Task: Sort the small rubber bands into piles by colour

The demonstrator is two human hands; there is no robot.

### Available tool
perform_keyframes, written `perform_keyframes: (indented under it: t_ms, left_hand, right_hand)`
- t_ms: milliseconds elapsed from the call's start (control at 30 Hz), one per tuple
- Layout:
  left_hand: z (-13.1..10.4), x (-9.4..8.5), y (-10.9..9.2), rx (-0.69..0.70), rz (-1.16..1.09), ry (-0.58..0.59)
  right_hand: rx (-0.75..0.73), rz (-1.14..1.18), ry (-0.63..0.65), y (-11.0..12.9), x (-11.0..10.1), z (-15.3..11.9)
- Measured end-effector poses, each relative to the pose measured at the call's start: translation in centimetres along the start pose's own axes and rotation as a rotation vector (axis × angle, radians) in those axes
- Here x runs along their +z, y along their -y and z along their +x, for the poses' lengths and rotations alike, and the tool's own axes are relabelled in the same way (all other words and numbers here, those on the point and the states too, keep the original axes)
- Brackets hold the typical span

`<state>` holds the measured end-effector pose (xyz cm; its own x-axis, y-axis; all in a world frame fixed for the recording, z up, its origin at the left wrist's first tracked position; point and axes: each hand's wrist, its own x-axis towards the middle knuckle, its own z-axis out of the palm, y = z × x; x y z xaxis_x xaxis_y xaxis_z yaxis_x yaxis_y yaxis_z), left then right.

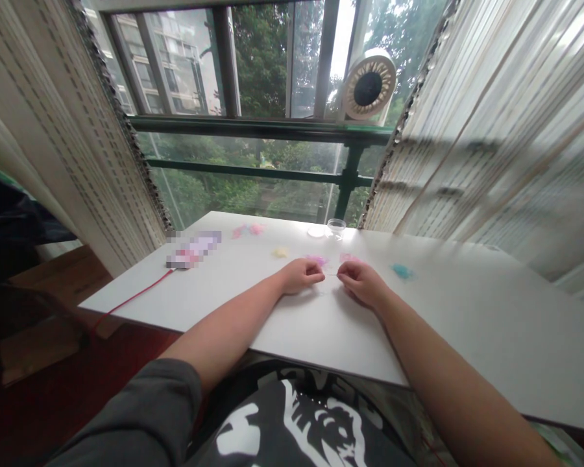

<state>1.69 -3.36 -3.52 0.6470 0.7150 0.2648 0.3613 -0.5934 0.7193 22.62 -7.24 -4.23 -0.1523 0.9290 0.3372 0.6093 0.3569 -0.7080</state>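
Above the white table [214,285], my left hand [302,275] and my right hand [363,281] face each other a short way apart, both with fingers pinched. A thin pale strand [331,275] spans the small gap between my fingertips; its exact kind is too fine to make out. Just beyond my left fingers lies a small purple pile [317,261]. A pink pile [351,258] sits behind my right fingers, partly hidden by them. The pieces in these piles are too small to name.
Farther off are a yellow pile [280,252], pink pieces [257,229], a teal pile [401,270], a clear round container [337,226] and a white disc [316,231]. A blurred-out device [194,250] with a red cable [136,298] lies left. A round fan [370,87] stands by the window.
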Motion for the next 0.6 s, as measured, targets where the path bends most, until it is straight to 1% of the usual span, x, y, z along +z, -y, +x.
perform_keyframes:
  t_ms: [100, 200, 267, 300, 400, 600]
  left_hand:
    - [0.0, -0.3, 0.1, 0.01, -0.01, 0.042]
    - [0.0, -0.6, 0.0, 0.01, 0.011, 0.08]
    - [-0.1, -0.9, 0.0, 0.008, 0.036, 0.095]
    - [-0.2, -1.0, 0.0, 0.008, 0.051, 0.103]
    - [-0.3, -1.2, 0.0, 0.007, 0.096, 0.108]
    - [-0.4, -1.5, 0.1, -0.015, 0.134, 0.171]
  right_hand:
    - [0.091, -0.128, -0.191, -1.8, -3.4, 0.1]
    - [0.233, -0.274, -0.389, -4.0, -7.1, -0.5]
    - [0.33, -0.363, -0.49, -5.2, -8.9, -1.0]
    - [0.372, -0.401, -0.531, -5.6, -9.5, -1.3]
    - [0.459, -0.484, -0.608, -6.6, -10.1, -1.6]
    - [0.534, -0.545, -0.619, -7.3, -9.8, -1.7]
